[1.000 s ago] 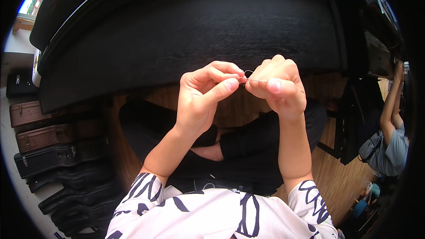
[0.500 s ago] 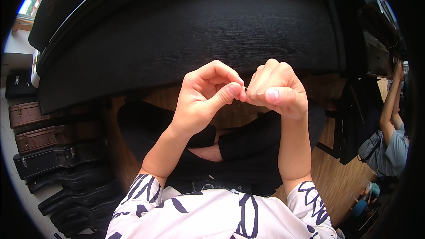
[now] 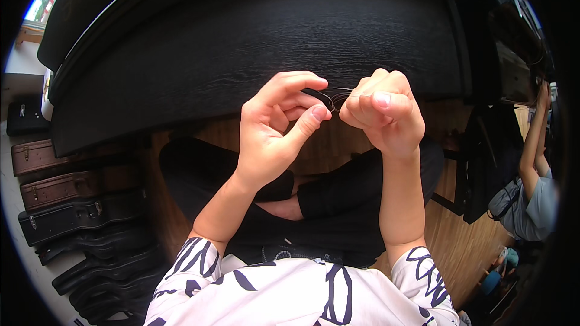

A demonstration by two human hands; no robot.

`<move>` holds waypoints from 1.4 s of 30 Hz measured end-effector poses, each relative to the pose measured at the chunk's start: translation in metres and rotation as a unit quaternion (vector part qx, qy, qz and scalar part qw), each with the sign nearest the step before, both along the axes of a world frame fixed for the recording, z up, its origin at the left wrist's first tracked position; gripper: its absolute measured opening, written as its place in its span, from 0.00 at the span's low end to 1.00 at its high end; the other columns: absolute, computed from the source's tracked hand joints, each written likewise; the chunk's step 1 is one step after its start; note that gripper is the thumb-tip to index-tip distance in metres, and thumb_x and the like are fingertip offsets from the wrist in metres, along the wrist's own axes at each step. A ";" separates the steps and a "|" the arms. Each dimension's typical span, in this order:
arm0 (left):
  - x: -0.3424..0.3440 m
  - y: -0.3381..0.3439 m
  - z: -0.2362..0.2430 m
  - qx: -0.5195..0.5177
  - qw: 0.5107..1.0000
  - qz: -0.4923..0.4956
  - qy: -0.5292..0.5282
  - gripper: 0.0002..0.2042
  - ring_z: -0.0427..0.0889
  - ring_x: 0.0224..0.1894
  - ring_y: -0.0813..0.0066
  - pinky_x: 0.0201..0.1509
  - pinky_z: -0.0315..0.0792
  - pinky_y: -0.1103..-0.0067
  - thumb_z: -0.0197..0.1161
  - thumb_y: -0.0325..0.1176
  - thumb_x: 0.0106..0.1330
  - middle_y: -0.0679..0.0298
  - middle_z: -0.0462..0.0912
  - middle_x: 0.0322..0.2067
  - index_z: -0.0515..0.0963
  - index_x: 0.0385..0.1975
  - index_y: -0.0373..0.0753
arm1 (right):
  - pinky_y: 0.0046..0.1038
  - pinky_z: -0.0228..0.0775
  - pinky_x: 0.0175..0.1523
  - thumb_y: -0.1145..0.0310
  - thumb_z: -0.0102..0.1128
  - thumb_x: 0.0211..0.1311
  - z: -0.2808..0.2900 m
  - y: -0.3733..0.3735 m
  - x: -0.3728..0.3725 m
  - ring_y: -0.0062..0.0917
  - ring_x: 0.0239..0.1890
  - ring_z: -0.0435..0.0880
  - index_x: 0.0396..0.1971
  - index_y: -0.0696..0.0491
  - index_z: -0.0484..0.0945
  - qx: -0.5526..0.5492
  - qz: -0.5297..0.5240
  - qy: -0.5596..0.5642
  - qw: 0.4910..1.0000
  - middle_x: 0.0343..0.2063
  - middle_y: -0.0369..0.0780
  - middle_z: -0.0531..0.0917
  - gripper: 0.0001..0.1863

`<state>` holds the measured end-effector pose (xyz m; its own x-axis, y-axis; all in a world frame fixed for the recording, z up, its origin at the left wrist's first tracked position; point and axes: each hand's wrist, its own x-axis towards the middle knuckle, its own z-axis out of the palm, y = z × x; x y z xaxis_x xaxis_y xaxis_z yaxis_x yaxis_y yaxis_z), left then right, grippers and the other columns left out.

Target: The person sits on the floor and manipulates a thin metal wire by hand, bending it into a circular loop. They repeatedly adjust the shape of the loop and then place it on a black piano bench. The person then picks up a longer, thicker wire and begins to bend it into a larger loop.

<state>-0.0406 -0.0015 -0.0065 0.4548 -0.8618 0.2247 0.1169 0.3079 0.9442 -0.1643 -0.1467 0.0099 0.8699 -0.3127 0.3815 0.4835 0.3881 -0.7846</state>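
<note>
Head cam: my right hand (image 3: 389,111) is curled up, thumb pressed over the forefinger, pinching a thin wire (image 3: 343,89). Its skinny, shiny loops stick out leftward, long way roughly side to side, toward my left hand (image 3: 269,127). Thumb and forefinger there are spread, can't tell if they touch it. Behind: the near edge of a matte black, wood-grained board (image 3: 272,36).
</note>
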 end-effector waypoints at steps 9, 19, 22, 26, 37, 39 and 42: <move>-0.003 0.002 0.003 0.033 0.998 0.030 -0.054 0.13 0.87 0.39 0.73 0.41 0.80 0.82 0.62 0.22 0.70 0.53 0.86 0.45 0.79 0.53 0.29 | 0.23 0.37 0.18 0.70 0.47 0.59 0.004 0.006 0.002 0.15 0.10 0.43 0.05 0.49 0.50 0.009 -0.025 -0.015 1.000 0.05 0.30 0.52 0.25; -0.005 0.007 0.009 0.047 0.998 -0.011 -0.033 0.12 0.88 0.42 0.71 0.50 0.82 0.78 0.63 0.23 0.69 0.55 0.88 0.40 0.81 0.51 0.31 | 0.25 0.44 0.22 0.70 0.49 0.61 -0.001 0.001 0.000 0.16 0.13 0.50 0.06 0.50 0.54 -0.013 -0.012 0.013 1.000 0.07 0.32 0.57 0.23; -0.006 0.006 0.008 0.055 0.997 -0.037 0.039 0.13 0.88 0.43 0.71 0.50 0.83 0.78 0.66 0.22 0.67 0.56 0.87 0.41 0.80 0.50 0.30 | 0.25 0.47 0.23 0.70 0.49 0.62 -0.001 0.002 0.000 0.16 0.14 0.53 0.07 0.51 0.56 -0.032 -0.013 0.021 0.999 0.08 0.32 0.60 0.23; -0.006 0.006 0.002 0.041 0.993 -0.048 0.102 0.15 0.87 0.44 0.74 0.49 0.82 0.81 0.68 0.19 0.63 0.58 0.85 0.41 0.79 0.50 0.30 | 0.25 0.46 0.22 0.70 0.50 0.63 -0.002 0.006 0.003 0.16 0.14 0.54 0.08 0.52 0.58 -0.100 -0.030 0.038 0.994 0.09 0.32 0.61 0.22; -0.009 0.009 0.007 0.074 0.983 -0.140 0.095 0.31 0.79 0.33 0.83 0.44 0.78 0.85 0.69 0.18 0.59 0.56 0.78 0.50 0.70 0.65 0.31 | 0.25 0.41 0.22 0.73 0.48 0.61 0.000 -0.008 -0.008 0.15 0.14 0.49 0.09 0.51 0.55 -0.108 -0.094 0.016 0.990 0.09 0.31 0.57 0.21; -0.009 0.010 0.009 0.078 0.980 -0.156 0.093 0.32 0.79 0.35 0.83 0.46 0.78 0.84 0.68 0.18 0.60 0.58 0.81 0.45 0.68 0.67 0.32 | 0.24 0.39 0.20 0.71 0.47 0.61 0.001 -0.008 -0.008 0.15 0.12 0.47 0.08 0.50 0.52 -0.088 -0.121 0.022 0.989 0.08 0.30 0.55 0.23; -0.010 0.009 0.016 0.101 0.982 -0.139 0.079 0.27 0.81 0.40 0.82 0.48 0.77 0.84 0.66 0.18 0.62 0.62 0.84 0.37 0.72 0.64 0.33 | 0.23 0.37 0.19 0.70 0.46 0.63 0.002 -0.009 -0.009 0.14 0.12 0.45 0.08 0.50 0.52 -0.067 -0.136 0.025 0.988 0.08 0.30 0.53 0.23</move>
<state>-0.0501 0.0078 0.0090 0.2104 -0.9775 -0.0171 0.3194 0.0522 0.9462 -0.1733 -0.1561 0.0123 0.7797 -0.4866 0.3941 0.5152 0.1407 -0.8455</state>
